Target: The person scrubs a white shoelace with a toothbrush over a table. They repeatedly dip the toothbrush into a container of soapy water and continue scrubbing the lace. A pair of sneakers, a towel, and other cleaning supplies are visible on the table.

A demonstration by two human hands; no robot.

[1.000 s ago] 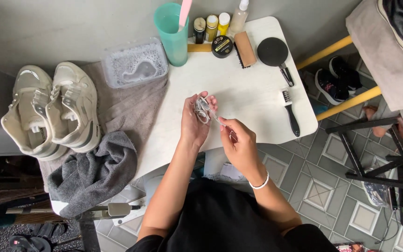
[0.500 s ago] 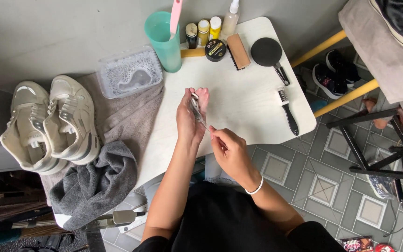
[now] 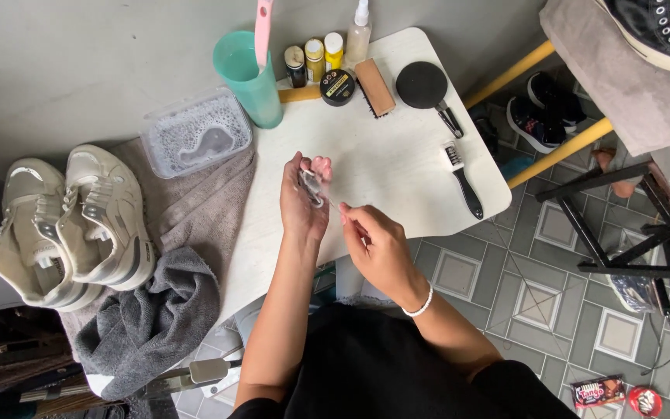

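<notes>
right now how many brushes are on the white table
3: a tan block brush by the bottles, a round black brush beside it, and a slim black-handled brush near the right edge. Others may be hidden.

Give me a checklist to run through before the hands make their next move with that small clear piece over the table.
1. Left hand grips the small clear piece: ok, pinched in its fingers.
2. Right hand on the thin strand coming off the piece: cannot tell, too fine to see.
3. Bare white table under the hands: ok.
4. Black brush away from the hands: ok, lying to the right.
5. Teal cup upright: ok, pink handle standing in it.
6. Pair of white sneakers off the table: ok, resting on the towel.
</notes>
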